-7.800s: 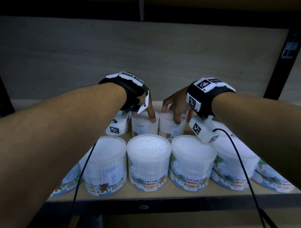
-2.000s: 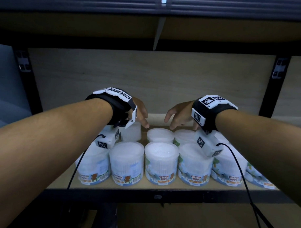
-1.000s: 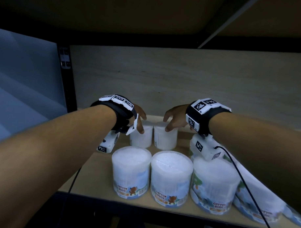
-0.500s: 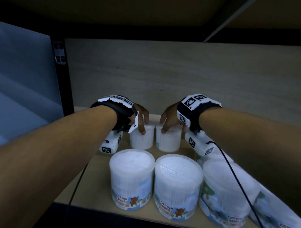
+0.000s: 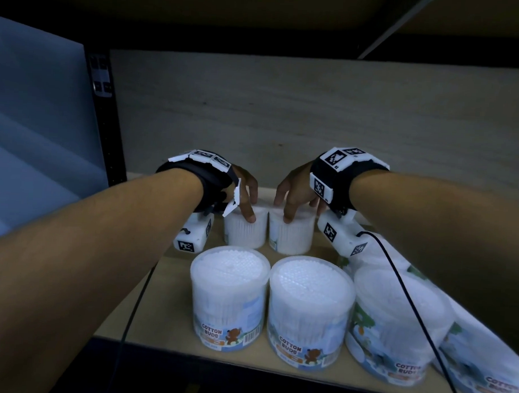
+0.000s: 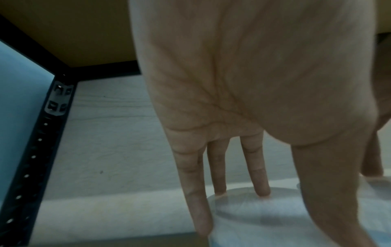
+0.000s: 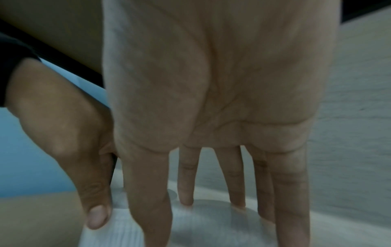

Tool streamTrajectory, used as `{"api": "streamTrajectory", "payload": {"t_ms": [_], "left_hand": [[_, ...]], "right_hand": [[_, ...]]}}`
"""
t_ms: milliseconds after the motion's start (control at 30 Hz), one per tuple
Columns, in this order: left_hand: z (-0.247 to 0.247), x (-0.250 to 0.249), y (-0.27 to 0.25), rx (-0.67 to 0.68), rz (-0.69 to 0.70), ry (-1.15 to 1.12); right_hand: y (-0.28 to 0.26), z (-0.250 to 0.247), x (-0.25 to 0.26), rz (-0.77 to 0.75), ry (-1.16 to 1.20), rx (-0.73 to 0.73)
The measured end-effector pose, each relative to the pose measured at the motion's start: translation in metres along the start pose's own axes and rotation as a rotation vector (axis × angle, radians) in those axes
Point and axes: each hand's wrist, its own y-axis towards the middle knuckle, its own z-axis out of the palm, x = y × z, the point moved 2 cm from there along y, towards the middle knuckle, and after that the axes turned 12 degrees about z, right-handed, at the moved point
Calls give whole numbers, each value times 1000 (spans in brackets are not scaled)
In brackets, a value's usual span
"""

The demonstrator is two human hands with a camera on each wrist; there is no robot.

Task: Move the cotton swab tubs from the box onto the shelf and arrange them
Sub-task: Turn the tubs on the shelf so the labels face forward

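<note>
Cotton swab tubs, clear round plastic ones packed with white buds and printed with a bear label, stand on the pale wooden shelf [image 5: 173, 284], and two of them sit side by side, touching or nearly so, in a back row toward the shelf's rear edge near its left end. The left hand [image 5: 244, 193] is over the left back tub [image 5: 245, 231] with fingers curled down round its lid rim, thumb on the near side; the left wrist view shows fingertips [image 6: 262, 192] planted on the lid. The right hand [image 5: 293, 194] grips the right back tub [image 5: 290, 235] the same way, fingers spread over the lid and thumb [image 7: 148, 200] down its near side. Holding each tub from above likely lets both be slid or set down together, keeping them upright and flush as a pair. Along the front edge a row of tubs [image 5: 228, 301] stands with labels facing out, so the back pair appears to be starting a second row behind it. The box is not in view. Judging by this, the step is placing and squaring up this pair; loosening the grip without nudging the front row is the care needed.
</note>
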Motion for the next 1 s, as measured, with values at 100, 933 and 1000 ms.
{"api": "streamTrajectory", "payload": {"t_ms": [100, 933, 1000], "left_hand": [[2, 1, 2, 27, 22, 5], [5, -5, -16, 20, 77, 128], [7, -5, -13, 73, 66, 131]], "right_hand": [[5, 0, -1, 43, -146, -68], [2, 0, 3, 129, -69, -153], [5, 1, 5, 153, -62, -154]]}}
